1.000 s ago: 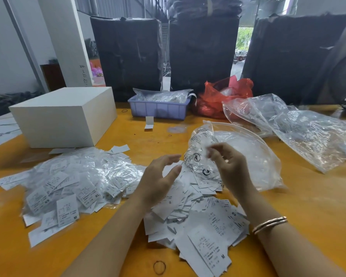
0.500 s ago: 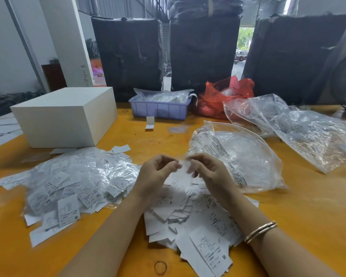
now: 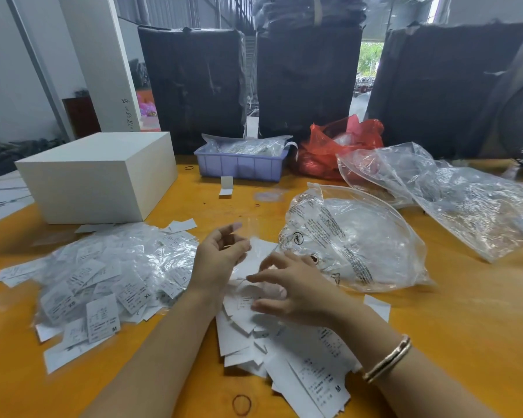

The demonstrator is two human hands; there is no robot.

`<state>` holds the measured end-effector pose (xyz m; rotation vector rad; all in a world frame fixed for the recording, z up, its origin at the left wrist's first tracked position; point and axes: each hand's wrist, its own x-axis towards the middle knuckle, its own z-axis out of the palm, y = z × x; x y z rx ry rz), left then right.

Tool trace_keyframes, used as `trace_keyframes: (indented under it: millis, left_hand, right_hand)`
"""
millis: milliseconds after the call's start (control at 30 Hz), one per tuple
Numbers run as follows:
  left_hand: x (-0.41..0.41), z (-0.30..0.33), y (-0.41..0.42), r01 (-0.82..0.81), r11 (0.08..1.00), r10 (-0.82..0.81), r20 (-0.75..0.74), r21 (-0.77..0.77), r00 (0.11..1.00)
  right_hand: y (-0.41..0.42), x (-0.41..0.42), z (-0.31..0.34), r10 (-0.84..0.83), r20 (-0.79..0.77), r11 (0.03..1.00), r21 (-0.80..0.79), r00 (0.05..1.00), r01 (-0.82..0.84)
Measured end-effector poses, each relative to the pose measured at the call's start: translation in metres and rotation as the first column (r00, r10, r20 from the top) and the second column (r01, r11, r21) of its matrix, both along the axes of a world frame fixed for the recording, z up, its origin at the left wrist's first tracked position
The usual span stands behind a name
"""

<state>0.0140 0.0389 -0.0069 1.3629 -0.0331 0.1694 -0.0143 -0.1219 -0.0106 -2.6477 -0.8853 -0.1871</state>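
A heap of loose white paper size labels (image 3: 287, 345) lies on the orange table in front of me. My left hand (image 3: 221, 254) is raised just above it, fingers curled, pinching a small clear plastic sleeve (image 3: 252, 232) that is hard to make out. My right hand (image 3: 293, 286), blurred, reaches down with spread fingers onto the top labels of the heap. To the left lies a pile of labels in small clear sleeves (image 3: 103, 276). A large clear zip bag (image 3: 354, 245) holding more clear sleeves lies just right of my hands.
A white box (image 3: 100, 176) stands at the back left. A lilac plastic tray (image 3: 242, 167), a red plastic bag (image 3: 338, 146) and crumpled clear bags (image 3: 453, 191) line the back and right. Black wrapped bales (image 3: 308, 79) stand behind. A rubber band (image 3: 241, 405) lies near the front edge.
My right hand left the mouth of the large zip bag, met my left hand, then dropped onto the label heap. My left hand rose slightly with the small sleeve.
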Motion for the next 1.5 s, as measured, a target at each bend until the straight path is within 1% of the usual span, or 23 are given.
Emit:
trace_keyframes:
  millis: [67, 133, 267, 400, 467, 533, 600, 633, 667, 733, 800, 833, 867, 967, 1100, 1233, 1300, 1500]
  left_hand:
    - [0.001, 0.001, -0.001, 0.019, 0.997, -0.021, -0.025, -0.076, 0.999]
    - [0.001, 0.002, -0.001, 0.02, 0.993, -0.025, -0.04, -0.117, 0.999]
    - [-0.001, 0.004, -0.002, 0.014, 0.985, -0.026, -0.071, -0.17, 0.997]
    - [-0.002, 0.005, 0.0, 0.025, 0.978, -0.042, -0.081, -0.206, 0.996]
    - [-0.002, 0.005, 0.0, 0.03, 0.974, -0.049, -0.083, -0.223, 0.995]
    - [-0.002, 0.005, 0.0, 0.034, 0.972, -0.055, -0.085, -0.234, 0.995]
    - [-0.001, 0.005, 0.0, 0.035, 0.967, -0.06, -0.095, -0.252, 0.994]
    - [-0.001, 0.006, 0.001, 0.032, 0.963, -0.061, -0.102, -0.268, 0.993]
    - [0.0, 0.006, 0.001, 0.028, 0.957, -0.063, -0.11, -0.29, 0.992]
    - [0.0, 0.007, 0.001, 0.02, 0.937, -0.065, -0.118, -0.348, 0.991]
    - [0.001, 0.007, 0.002, 0.014, 0.924, -0.063, -0.115, -0.381, 0.991]
    - [0.001, 0.007, 0.003, 0.015, 0.922, -0.062, -0.11, -0.386, 0.992]
    - [0.001, 0.007, 0.003, 0.017, 0.921, -0.062, -0.104, -0.388, 0.993]
    - [0.002, 0.006, 0.004, 0.014, 0.921, -0.056, -0.097, -0.389, 0.994]
    - [0.002, 0.004, 0.004, 0.019, 0.925, -0.055, -0.083, -0.381, 0.995]
    - [0.0, 0.005, 0.001, 0.044, 0.93, -0.066, -0.048, -0.366, 0.997]
    - [-0.001, 0.005, 0.0, 0.059, 0.934, -0.076, -0.034, -0.353, 0.997]
    - [-0.004, 0.006, -0.003, 0.112, 0.946, -0.115, 0.006, -0.303, 0.993]
  right_hand:
    - [0.003, -0.001, -0.001, 0.056, 0.073, 0.994, -0.097, 0.996, -0.048]
    - [0.004, -0.001, 0.0, 0.101, 0.142, 0.985, -0.156, 0.985, -0.079]
    - [0.003, 0.0, 0.001, 0.132, 0.242, 0.985, -0.142, 0.961, -0.1]
    - [0.002, 0.001, 0.0, 0.17, 0.238, 0.985, -0.075, 0.956, -0.156]
    - [0.0, 0.0, 0.002, 0.166, 0.28, 0.986, -0.017, 0.946, -0.168]
    - [-0.002, 0.0, 0.002, 0.102, 0.361, 0.986, 0.087, 0.927, -0.142]
    - [-0.004, 0.002, 0.003, 0.005, 0.396, 0.959, 0.259, 0.918, -0.117]
    - [-0.005, 0.003, 0.004, -0.043, 0.359, 0.919, 0.38, 0.932, -0.104]
    - [-0.007, 0.004, 0.004, -0.086, 0.284, 0.859, 0.507, 0.955, -0.074]
    - [-0.012, 0.005, 0.003, -0.112, 0.077, 0.712, 0.702, 0.991, 0.026]
    - [-0.015, 0.005, 0.002, -0.05, -0.092, 0.575, 0.811, 0.995, 0.104]
    - [-0.017, 0.005, 0.002, -0.016, -0.14, 0.523, 0.842, 0.99, 0.128]
    - [-0.018, 0.005, 0.003, 0.002, -0.165, 0.495, 0.857, 0.986, 0.143]
    - [-0.017, 0.005, 0.005, 0.023, -0.221, 0.477, 0.86, 0.975, 0.183]
    - [-0.013, 0.004, 0.005, 0.05, -0.297, 0.402, 0.88, 0.954, 0.253]
    - [-0.005, 0.003, 0.006, 0.135, -0.373, 0.366, 0.88, 0.918, 0.304]
    - [-0.002, 0.003, 0.005, 0.141, -0.389, 0.337, 0.883, 0.91, 0.326]
    - [-0.005, 0.004, 0.009, 0.085, -0.38, 0.227, 0.908, 0.921, 0.353]
